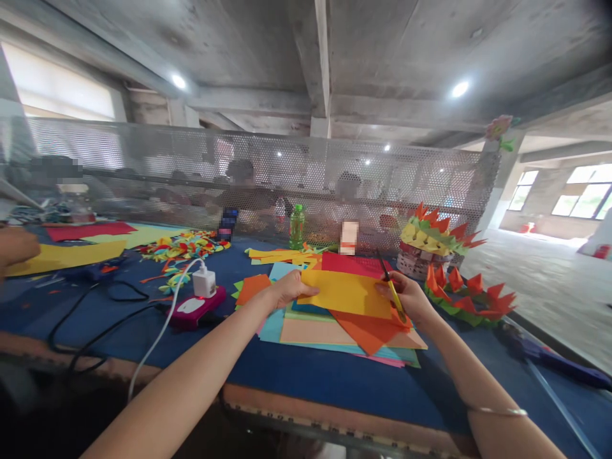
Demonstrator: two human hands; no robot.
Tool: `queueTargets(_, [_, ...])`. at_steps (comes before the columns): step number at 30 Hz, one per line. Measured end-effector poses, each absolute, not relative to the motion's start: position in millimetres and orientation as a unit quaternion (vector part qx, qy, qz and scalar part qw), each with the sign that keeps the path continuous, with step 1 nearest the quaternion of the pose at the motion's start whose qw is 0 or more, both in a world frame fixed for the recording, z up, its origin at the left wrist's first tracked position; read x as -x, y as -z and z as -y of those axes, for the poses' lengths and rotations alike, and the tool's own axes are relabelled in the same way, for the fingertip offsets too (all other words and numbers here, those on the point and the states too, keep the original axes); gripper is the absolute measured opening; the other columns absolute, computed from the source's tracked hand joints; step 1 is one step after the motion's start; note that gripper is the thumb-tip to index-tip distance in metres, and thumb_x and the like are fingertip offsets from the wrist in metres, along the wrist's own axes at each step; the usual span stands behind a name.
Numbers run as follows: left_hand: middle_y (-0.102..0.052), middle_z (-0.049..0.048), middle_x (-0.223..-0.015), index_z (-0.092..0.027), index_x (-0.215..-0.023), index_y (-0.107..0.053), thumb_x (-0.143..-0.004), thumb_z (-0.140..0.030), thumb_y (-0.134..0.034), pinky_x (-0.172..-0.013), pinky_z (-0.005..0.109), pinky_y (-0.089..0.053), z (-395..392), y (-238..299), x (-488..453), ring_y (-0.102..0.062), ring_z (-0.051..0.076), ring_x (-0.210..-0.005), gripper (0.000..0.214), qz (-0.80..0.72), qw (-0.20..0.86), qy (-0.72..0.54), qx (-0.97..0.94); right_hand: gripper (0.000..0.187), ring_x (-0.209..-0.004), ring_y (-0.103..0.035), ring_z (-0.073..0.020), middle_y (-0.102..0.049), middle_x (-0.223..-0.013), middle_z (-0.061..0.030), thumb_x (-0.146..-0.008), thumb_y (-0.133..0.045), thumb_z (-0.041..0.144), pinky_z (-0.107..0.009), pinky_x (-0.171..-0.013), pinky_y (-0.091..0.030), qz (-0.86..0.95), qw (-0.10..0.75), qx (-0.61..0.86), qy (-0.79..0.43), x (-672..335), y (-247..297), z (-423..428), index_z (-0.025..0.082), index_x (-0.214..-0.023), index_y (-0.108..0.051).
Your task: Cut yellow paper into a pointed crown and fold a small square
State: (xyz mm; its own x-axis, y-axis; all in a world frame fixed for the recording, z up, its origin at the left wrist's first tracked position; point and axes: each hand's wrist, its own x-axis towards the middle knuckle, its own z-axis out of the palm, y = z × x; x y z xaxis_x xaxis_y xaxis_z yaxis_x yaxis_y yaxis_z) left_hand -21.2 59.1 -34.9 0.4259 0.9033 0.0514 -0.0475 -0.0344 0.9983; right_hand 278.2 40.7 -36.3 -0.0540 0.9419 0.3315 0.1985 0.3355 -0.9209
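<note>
A sheet of yellow paper (347, 292) is stretched between my two hands. My left hand (291, 289) pinches its left end, thumb on top. At the other end, my right hand (404, 296) grips the sheet and also carries scissors (396, 294) with yellow handles, blades pointing up and away. Beneath the sheet lies a stack of coloured paper, with an orange sheet (370, 331) and a peach sheet (308, 331) showing. A red sheet (354, 262) sits just behind, and yellow paper strips (282, 256) are further back on the left.
A magenta power strip (198, 309) with a white charger (204, 282) stands left, its cables trailing forward. Orange-green paper crowns (471, 296) and a glue gun (559, 360) are right. A green bottle (297, 227) stands before the mesh partition (191, 191). Another person's hand (19, 247) is far left.
</note>
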Motion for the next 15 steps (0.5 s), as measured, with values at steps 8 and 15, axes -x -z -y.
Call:
queueTargets(8, [-0.076, 0.0126, -0.087, -0.011, -0.09, -0.075, -0.046, -0.018, -0.09, -0.081, 0.038, -0.053, -62.9, 31.2, 23.8, -0.071, 0.029, -0.088, 0.047, -0.333, 0.641, -0.431, -0.541, 0.051, -0.038, -0.041, -0.0065, -0.048, -0.051, 0.0076, -0.058, -0.081, 0.061, -0.02, -0.035, -0.032, 0.529, 0.61, 0.432, -0.4, -274.7, 31.0, -35.1, 0.022, -0.073, -0.051])
queueTargets(15, [-0.075, 0.0149, -0.093, -0.009, -0.094, -0.072, -0.048, -0.016, -0.088, -0.077, 0.038, -0.056, -61.1, 27.2, 12.5, -0.071, 0.03, -0.089, 0.049, -0.342, 0.624, -0.523, -0.469, 0.054, -0.039, -0.044, -0.0063, -0.07, -0.075, -0.0028, -0.059, -0.083, 0.059, -0.022, -0.032, -0.038, 0.385, 0.679, 0.393, -0.486, -251.8, 31.4, -33.5, 0.022, -0.069, -0.045])
